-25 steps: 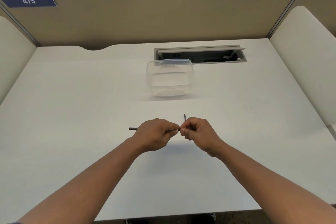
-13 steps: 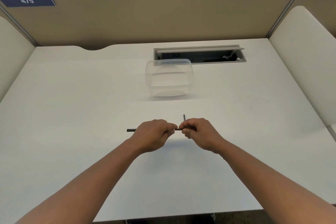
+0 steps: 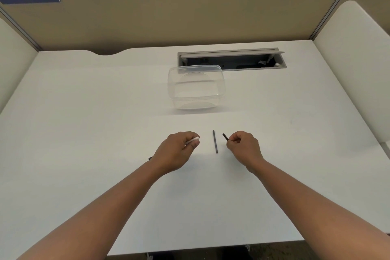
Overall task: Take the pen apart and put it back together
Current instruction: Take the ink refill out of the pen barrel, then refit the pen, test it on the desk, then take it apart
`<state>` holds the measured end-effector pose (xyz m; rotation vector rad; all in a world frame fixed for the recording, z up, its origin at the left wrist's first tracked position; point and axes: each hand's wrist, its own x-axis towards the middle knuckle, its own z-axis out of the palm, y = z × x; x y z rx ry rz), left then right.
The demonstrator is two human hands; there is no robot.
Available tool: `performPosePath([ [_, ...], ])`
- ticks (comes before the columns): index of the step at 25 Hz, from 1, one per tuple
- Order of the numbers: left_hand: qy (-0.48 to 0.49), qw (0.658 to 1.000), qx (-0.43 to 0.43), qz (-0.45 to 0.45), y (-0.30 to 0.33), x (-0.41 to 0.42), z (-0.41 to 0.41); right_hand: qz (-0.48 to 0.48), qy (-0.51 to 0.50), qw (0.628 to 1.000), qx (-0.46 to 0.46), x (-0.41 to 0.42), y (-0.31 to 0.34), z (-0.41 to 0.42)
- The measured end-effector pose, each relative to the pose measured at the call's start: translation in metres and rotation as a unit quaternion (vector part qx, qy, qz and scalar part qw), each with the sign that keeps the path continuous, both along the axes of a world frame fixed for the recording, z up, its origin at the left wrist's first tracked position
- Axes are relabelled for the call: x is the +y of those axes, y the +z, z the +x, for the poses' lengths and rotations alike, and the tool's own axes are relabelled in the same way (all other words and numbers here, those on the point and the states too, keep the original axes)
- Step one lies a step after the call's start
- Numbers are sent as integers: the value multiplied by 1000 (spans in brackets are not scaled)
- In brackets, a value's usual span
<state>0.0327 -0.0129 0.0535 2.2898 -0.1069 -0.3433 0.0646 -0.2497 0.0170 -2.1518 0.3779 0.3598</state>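
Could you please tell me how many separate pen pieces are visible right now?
3: a white-tipped piece in the left hand, a short dark piece in the right hand, a thin dark rod on the desk between them. Others may be hidden.

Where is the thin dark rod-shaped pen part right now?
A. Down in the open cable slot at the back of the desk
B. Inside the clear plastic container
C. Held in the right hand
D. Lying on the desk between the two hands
D: the thin dark rod lies bare on the white desk, apart from the left hand and the right hand, each gripping another piece.
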Motion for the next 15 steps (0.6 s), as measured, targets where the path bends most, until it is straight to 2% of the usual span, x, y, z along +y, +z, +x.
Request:
performPosePath([
  [8,129,975,56,-175,1,-3,6,-35,-32,999,20,1,-19,16],
  [15,170,957,76,-221,2,-2,7,-82,-4,996,18,6,-28,19],
])
